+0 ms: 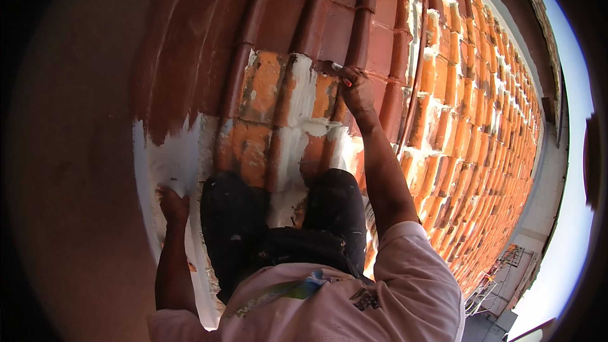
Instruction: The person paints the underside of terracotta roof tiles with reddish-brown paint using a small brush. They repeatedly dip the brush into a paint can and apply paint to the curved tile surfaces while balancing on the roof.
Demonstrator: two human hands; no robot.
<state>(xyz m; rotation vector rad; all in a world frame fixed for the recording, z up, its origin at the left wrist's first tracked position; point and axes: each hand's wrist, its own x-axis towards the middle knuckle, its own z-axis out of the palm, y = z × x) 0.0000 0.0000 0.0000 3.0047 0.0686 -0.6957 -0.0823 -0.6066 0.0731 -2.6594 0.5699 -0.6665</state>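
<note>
My right hand (pixel 358 93) is closed around a paintbrush (pixel 336 66), its metal ferrule and a bit of red showing by the fingers. The dark bristles touch the roof tiles at the lower border of the dark red paint (pixel 335 31). Below that border lie bare orange tiles (pixel 260 85) with a white-coated rib (pixel 302 92) between them. My left hand (pixel 173 205) rests on the white roof edging (pixel 171 163), holding nothing, with fingers and thumb apart. Dark red paint ends in a ragged line just above it.
My bent knees (pixel 231 199) press close to the tiles. A dark red hose or cable (pixel 417 92) runs down the roof beside my right arm. More orange tiles with white patches (pixel 468 152) stretch right. A metal frame (pixel 491 291) stands beyond the lower right edge.
</note>
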